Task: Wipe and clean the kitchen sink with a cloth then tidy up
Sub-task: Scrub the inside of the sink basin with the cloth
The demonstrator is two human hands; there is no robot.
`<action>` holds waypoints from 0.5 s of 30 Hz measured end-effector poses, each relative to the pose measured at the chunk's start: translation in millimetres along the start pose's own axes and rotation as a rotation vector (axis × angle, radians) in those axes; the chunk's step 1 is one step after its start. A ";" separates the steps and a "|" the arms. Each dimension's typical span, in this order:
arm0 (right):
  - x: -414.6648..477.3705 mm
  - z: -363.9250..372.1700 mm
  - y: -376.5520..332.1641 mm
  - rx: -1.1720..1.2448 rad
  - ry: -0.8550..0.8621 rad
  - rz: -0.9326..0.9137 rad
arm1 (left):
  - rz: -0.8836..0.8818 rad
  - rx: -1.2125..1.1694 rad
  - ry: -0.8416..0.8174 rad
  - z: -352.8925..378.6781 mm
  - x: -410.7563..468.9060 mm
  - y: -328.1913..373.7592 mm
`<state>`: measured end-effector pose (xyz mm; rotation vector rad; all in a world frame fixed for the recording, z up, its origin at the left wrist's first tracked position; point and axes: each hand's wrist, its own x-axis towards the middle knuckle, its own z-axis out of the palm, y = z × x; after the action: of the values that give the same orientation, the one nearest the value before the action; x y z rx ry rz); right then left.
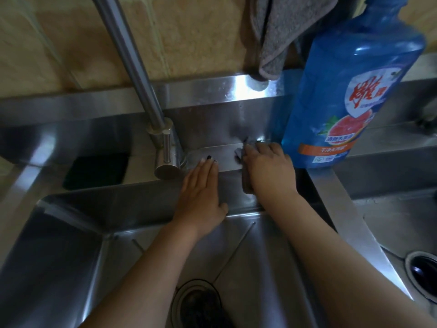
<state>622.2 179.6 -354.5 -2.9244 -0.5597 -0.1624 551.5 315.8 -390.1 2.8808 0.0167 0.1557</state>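
Note:
A steel double sink (71, 233) fills the view. On its back ledge, my right hand (267, 169) presses a grey cloth (247, 185) flat against the steel, right beside a blue detergent bottle (350, 91). The cloth shows only at the fingertips and under the palm's left edge. My left hand (203, 192) lies flat on the ledge with fingers apart, just right of the tap base (166, 152), holding nothing. The drain (198, 301) of the left basin sits below my forearms.
A grey towel (281, 27) hangs on the tiled wall above the ledge. A black sponge (95, 171) lies on the ledge left of the tap. The tap spout (127, 55) rises to the upper left. A second basin with its drain (423, 273) lies at the right.

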 end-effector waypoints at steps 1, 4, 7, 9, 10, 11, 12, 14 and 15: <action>-1.7 0.3 1.7 0.005 0.011 0.004 | 0.000 0.003 -0.006 -0.1 -0.1 0.1; -7.3 2.2 5.8 -0.025 0.016 -0.017 | -0.014 -0.006 -0.023 -1.4 -0.1 0.6; -14.6 3.1 6.7 -0.043 0.040 -0.046 | -0.021 -0.022 -0.044 -3.1 -0.1 1.7; -18.1 3.5 6.2 -0.014 0.051 -0.052 | -0.033 -0.030 -0.059 -4.3 0.3 2.8; -18.8 4.4 5.6 0.009 0.056 -0.055 | -0.041 -0.032 -0.067 -4.8 1.0 2.9; -19.9 4.2 5.4 0.031 0.063 -0.062 | -0.046 -0.034 -0.077 -5.9 1.6 3.1; -20.7 3.6 5.6 0.062 0.067 -0.074 | -0.049 -0.033 -0.090 -6.5 2.0 3.0; -24.0 0.8 5.7 0.184 0.073 -0.073 | -0.056 -0.028 -0.121 -8.4 2.2 3.3; -27.5 -2.2 5.6 0.303 0.078 -0.047 | -0.059 -0.028 -0.142 -10.3 2.4 4.0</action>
<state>598.8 164.2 -356.8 -2.6023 -0.5846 -0.1789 552.7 314.6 -378.9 2.8525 0.0725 -0.0595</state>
